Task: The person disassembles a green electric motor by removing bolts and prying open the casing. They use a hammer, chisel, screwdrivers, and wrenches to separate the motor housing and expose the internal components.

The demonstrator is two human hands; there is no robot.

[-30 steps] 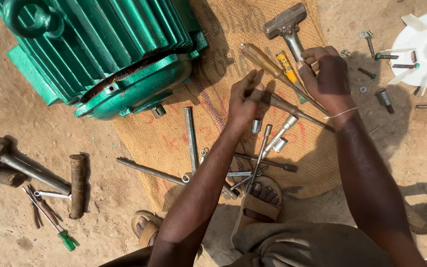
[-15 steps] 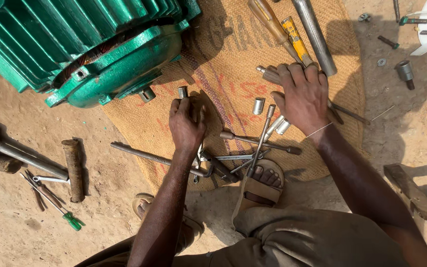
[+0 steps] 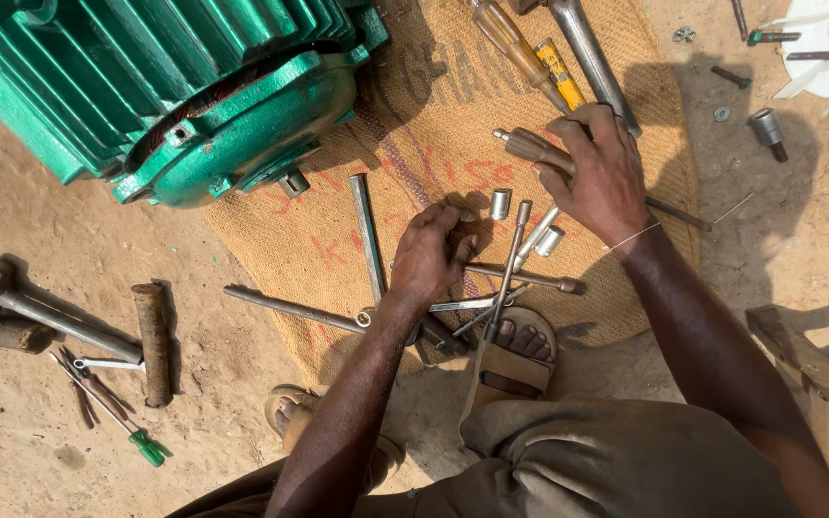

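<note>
Fingers of left hand curl over tools on burlap sack.

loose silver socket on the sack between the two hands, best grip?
Take the silver socket by its round sides, coming straight down from above. It seems to stand on end on the burlap sack, apart from the extension bars, so two fingers can probably pinch across it. The left hand is nearest.

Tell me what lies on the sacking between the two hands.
In the head view, between the left hand and the right hand, a small silver socket stands on the brown burlap sack, with a thin steel extension bar slanting beside it.
</note>
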